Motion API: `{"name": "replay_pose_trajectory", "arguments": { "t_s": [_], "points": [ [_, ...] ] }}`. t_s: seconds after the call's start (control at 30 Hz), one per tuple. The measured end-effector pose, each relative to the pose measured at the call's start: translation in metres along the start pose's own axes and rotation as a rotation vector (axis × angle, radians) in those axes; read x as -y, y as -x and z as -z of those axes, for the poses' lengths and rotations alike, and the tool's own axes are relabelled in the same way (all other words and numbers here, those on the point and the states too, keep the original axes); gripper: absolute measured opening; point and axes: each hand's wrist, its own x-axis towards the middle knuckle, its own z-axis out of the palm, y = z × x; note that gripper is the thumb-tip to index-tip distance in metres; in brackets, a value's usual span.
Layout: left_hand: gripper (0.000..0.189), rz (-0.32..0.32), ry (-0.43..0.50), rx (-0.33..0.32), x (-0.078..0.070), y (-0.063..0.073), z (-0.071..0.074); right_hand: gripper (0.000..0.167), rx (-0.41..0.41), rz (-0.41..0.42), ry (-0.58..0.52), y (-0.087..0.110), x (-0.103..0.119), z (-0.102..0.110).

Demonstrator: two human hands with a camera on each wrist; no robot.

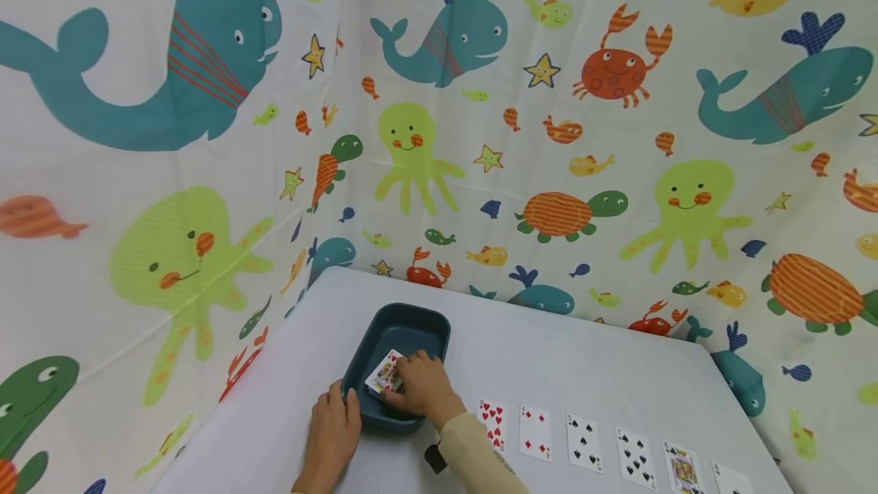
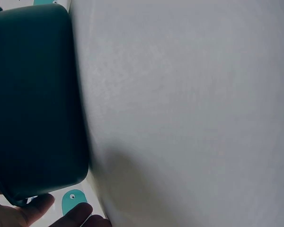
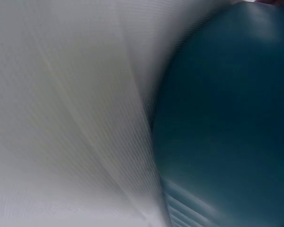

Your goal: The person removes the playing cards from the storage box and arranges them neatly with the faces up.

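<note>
A dark teal tray [image 1: 439,319] stands on the white table, holding a small pile of playing cards [image 1: 384,373] with a face card on top. Over the pile, my right hand [image 1: 427,387] grips the cards, thumb at the near edge and fingers at the right side. My left hand [image 1: 332,429] holds the tray's near left corner by the rim. In the left wrist view, left-hand fingers [image 2: 38,208] show below the tray's outer wall [image 2: 38,104]. The right wrist view has the tray's rounded outer side [image 3: 227,113], with the fingers of the working hand out of sight.
To the right of the tray, several face-up cards lie in a slanting row, from a red heart card [image 1: 491,424] and a four of diamonds [image 1: 535,433] to a card [image 1: 731,479] cut off at the bottom. A curtain [image 1: 480,136] with sea animals hangs behind the table.
</note>
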Motion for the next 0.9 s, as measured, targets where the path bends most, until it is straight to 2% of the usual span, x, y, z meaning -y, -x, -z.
{"name": "replay_pose_trajectory", "arguments": {
  "t_s": [0.2,0.7,0.9],
  "points": [
    [0.045,0.006,-0.002,0.005,-0.001,0.000,0.000,0.058,0.001,-0.016,-0.026,0.002,-0.001,0.006],
    [0.045,0.001,0.003,-0.002,0.000,-0.001,-0.001,0.062,-0.125,0.040,-0.041,0.013,-0.007,0.028],
    [0.045,-0.006,0.003,-0.008,0.000,0.000,-0.001,0.063,-0.140,0.045,-0.080,0.021,-0.011,0.041]
  ]
}}
